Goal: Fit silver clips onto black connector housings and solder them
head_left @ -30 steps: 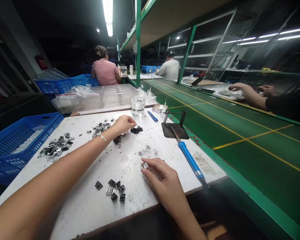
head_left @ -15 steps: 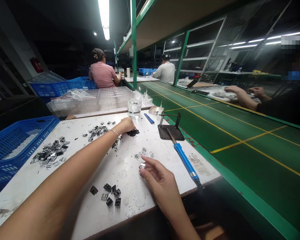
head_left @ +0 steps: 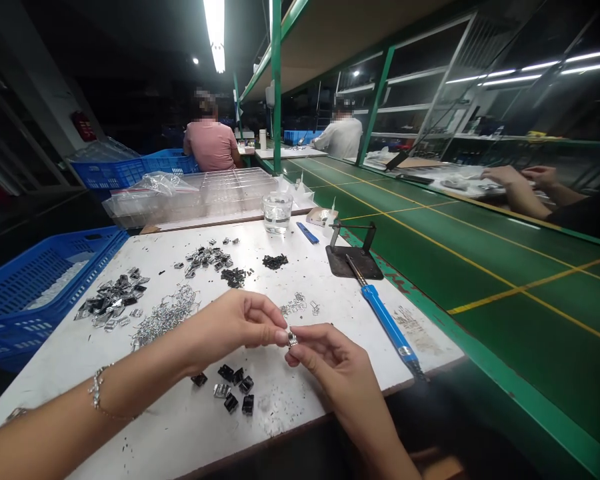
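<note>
My right hand [head_left: 337, 363] pinches a small clear-and-silver plastic housing [head_left: 293, 341] between thumb and forefinger, above the white table. From the left, my left hand [head_left: 247, 323] meets it, thumb and forefinger pressed together at its upper edge. A tiny dark piece shows at that edge, mostly hidden by the fingertips. Below the hands sit several black and clear housings [head_left: 231, 403]. Just beyond them are thin bent wire pieces [head_left: 295, 305] and two heaps of small black parts [head_left: 275, 261], [head_left: 234, 277].
A blue soldering iron [head_left: 387, 323] leans on its metal stand [head_left: 355, 261] at right. Farther back are blue tweezers [head_left: 307, 233] and a cup of clear liquid [head_left: 277, 215]. Silver pins [head_left: 165, 315] and more housings [head_left: 113, 297] lie left, beside a blue crate [head_left: 45, 267]. Other people sit around the green conveyor [head_left: 430, 247].
My left hand has come back from the heap of black parts to the housing in my right hand. The right hand keeps its pinch. The view has shifted slightly.
</note>
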`<state>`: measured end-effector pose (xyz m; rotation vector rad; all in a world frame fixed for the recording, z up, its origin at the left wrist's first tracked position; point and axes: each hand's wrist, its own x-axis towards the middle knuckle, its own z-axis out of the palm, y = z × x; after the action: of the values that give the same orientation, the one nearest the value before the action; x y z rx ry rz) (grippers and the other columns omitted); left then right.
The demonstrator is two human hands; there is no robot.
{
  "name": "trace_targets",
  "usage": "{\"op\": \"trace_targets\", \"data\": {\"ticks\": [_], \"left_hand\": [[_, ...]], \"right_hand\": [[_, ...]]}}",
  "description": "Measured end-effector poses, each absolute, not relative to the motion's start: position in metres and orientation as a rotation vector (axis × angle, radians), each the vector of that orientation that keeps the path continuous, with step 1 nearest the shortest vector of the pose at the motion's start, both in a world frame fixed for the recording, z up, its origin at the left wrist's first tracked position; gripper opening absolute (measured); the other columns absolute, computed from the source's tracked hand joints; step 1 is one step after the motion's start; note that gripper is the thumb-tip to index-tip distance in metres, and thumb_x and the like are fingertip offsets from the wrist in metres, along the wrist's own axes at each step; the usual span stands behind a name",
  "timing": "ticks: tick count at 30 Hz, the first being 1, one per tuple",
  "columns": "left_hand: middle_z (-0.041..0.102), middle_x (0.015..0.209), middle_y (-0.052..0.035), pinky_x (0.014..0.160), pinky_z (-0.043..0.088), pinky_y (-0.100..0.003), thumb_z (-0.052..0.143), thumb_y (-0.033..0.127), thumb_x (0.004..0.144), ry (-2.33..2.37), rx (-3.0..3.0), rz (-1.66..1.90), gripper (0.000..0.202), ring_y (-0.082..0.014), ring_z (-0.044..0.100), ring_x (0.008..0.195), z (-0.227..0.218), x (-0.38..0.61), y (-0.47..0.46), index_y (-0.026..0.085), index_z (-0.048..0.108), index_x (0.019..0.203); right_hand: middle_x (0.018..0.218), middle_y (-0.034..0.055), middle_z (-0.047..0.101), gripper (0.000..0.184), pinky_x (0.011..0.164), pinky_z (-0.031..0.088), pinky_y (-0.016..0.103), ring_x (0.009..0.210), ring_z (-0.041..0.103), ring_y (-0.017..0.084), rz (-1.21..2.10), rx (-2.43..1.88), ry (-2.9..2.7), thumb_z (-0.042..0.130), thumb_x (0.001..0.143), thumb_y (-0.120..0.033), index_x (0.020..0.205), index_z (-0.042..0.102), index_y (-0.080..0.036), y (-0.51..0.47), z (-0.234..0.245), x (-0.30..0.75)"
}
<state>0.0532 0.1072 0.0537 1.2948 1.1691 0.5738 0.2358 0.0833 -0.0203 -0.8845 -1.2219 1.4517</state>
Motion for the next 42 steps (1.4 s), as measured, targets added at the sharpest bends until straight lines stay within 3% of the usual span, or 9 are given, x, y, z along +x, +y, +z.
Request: {"op": "trace_targets", "data": {"ticks": [14, 21, 25, 30, 36, 42], "left_hand": [[0.062, 0.061, 0.0017, 0.053, 0.029, -0.023, 0.078, 0.031, 0.064, 1.130, 1.143, 0.600, 0.019, -0.0093, 0.043, 0.053, 0.036, 0.053, 0.099, 0.018, 0.069, 0.072], [0.066, 0.069, 0.0000, 0.058, 0.038, -0.024, 0.075, 0.030, 0.069, 1.132, 1.179, 0.626, 0.016, -0.0117, 0.052, 0.061, 0.030, 0.052, 0.096, 0.019, 0.068, 0.078], [0.070, 0.084, -0.0019, 0.070, 0.045, -0.027, 0.064, 0.030, 0.082, 1.210, 1.628, 0.750, 0.010, -0.0165, 0.060, 0.079, 0.028, 0.052, 0.090, 0.022, 0.070, 0.084], [0.068, 0.096, -0.0069, 0.080, 0.047, -0.030, 0.052, 0.017, 0.091, 1.075, 2.324, 0.954, 0.016, -0.0180, 0.057, 0.091, 0.020, 0.053, 0.085, 0.018, 0.067, 0.096], [0.066, 0.093, -0.0109, 0.072, 0.049, -0.036, 0.053, 0.011, 0.088, 1.138, 2.874, 0.976, 0.011, -0.0229, 0.054, 0.087, 0.011, 0.056, 0.085, 0.015, 0.064, 0.088], [0.064, 0.086, -0.0104, 0.068, 0.049, -0.036, 0.048, 0.003, 0.086, 1.167, 2.946, 0.953, 0.019, -0.0231, 0.055, 0.082, 0.003, 0.060, 0.083, 0.016, 0.060, 0.081]], "right_hand": [[0.079, 0.0022, 0.072, 0.021, 0.070, 0.055, 0.026, 0.073, 0.068, 0.015, 1.424, -0.908, -1.339, 0.073, 0.077, -0.029, 0.094, 0.065, -0.020, 0.080, -0.016, 0.236], [0.081, 0.0019, 0.071, 0.022, 0.069, 0.054, 0.025, 0.075, 0.067, 0.015, 1.392, -0.950, -1.382, 0.074, 0.076, -0.027, 0.094, 0.065, -0.020, 0.079, -0.016, 0.236], [0.079, 0.0027, 0.072, 0.023, 0.071, 0.056, 0.027, 0.074, 0.069, 0.016, 1.461, -0.941, -1.314, 0.073, 0.077, -0.030, 0.095, 0.063, -0.018, 0.080, -0.016, 0.235], [0.090, 0.0041, 0.071, 0.025, 0.079, 0.057, 0.028, 0.085, 0.070, 0.017, 1.497, -0.947, -1.229, 0.073, 0.077, -0.030, 0.096, 0.061, -0.019, 0.082, -0.015, 0.234], [0.108, 0.0081, 0.068, 0.027, 0.088, 0.054, 0.029, 0.101, 0.066, 0.018, 1.482, -0.944, -1.351, 0.064, 0.085, -0.030, 0.109, 0.055, -0.020, 0.079, -0.013, 0.234], [0.117, 0.0080, 0.066, 0.033, 0.099, 0.044, 0.035, 0.113, 0.059, 0.018, 1.498, -0.901, -1.398, 0.059, 0.090, -0.030, 0.118, 0.044, -0.025, 0.075, -0.012, 0.239]]}}
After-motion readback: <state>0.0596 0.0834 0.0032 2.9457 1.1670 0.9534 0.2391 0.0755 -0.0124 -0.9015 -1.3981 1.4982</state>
